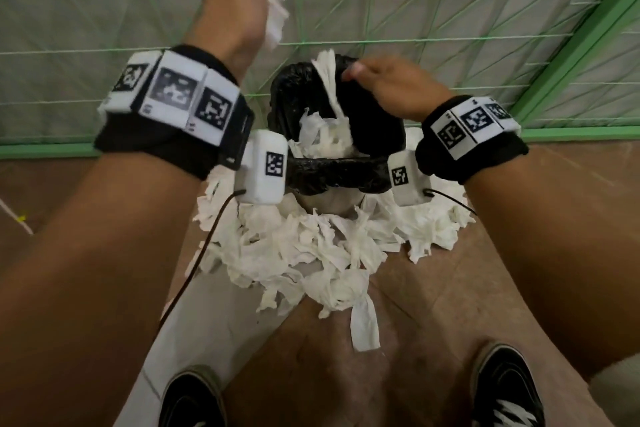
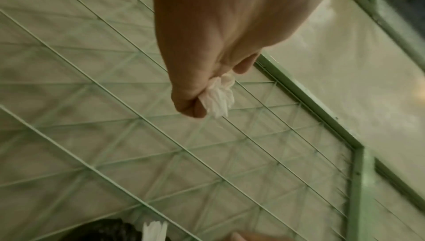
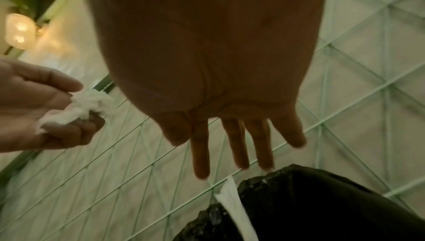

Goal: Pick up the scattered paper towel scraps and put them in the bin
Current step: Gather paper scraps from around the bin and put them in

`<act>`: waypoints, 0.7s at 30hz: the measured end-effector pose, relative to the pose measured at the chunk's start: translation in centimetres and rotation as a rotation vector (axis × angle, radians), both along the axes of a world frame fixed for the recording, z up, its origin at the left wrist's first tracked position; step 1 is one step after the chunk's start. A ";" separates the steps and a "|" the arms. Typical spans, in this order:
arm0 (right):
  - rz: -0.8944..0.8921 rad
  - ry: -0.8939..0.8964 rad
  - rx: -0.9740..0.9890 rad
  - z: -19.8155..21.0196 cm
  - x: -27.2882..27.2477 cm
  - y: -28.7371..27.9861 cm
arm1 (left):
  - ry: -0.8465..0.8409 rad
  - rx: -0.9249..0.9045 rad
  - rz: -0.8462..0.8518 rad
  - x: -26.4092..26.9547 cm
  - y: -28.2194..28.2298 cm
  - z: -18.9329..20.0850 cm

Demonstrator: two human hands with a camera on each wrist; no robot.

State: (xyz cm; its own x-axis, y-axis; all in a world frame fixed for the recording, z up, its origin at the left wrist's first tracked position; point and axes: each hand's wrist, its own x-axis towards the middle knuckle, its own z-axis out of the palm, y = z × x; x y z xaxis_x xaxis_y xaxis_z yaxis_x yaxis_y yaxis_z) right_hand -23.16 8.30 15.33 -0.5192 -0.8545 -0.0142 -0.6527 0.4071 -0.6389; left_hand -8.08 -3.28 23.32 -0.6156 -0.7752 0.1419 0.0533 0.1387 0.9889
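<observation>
Left hand (image 1: 239, 7), frame top, clenches soft scrap wad (image 1: 277, 0). Right hand (image 1: 391, 87) splayed, empty, over bin (image 1: 346, 170), centre. Scraps (image 1: 304, 253) heaped below: featherlight, crushable; pinch anywhere, likely bunched.

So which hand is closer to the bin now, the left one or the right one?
Right. The right hand hangs open just above the bin, its fingers over the black liner's rim. The left hand is raised higher and off to the side, gripping a paper towel scrap.
</observation>
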 end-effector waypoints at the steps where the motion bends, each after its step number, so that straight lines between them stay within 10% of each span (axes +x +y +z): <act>1: -0.094 -0.033 -0.122 -0.3 -0.9 0.4 | -0.031 -0.061 -0.009 -0.9 0.4 -0.1; 4: -0.473 -0.016 -0.450 -1.9 -4.3 2.5 | -0.437 -0.550 -0.078 -3.1 1.6 -2.9; 8: -0.611 0.032 0.110 -9.3 -8.0 7.0 | -0.999 -0.715 -0.429 -3.3 2.3 -9.9; 12: -0.383 -0.297 0.543 -17.2 -4.3 9.9 | -0.726 -0.538 -0.222 -1.9 1.5 -12.3; 16: -0.315 -0.087 0.575 -21.5 -0.9 10.6 | -0.407 -0.427 0.233 0.9 -0.7 -13.6; 18: -0.341 0.027 0.522 -21.4 -1.1 10.4 | -0.488 -0.300 0.415 2.9 -1.9 -15.9; 21: -0.370 0.083 0.480 -19.0 -2.8 9.9 | -0.934 -0.241 0.201 5.6 -2.3 -21.2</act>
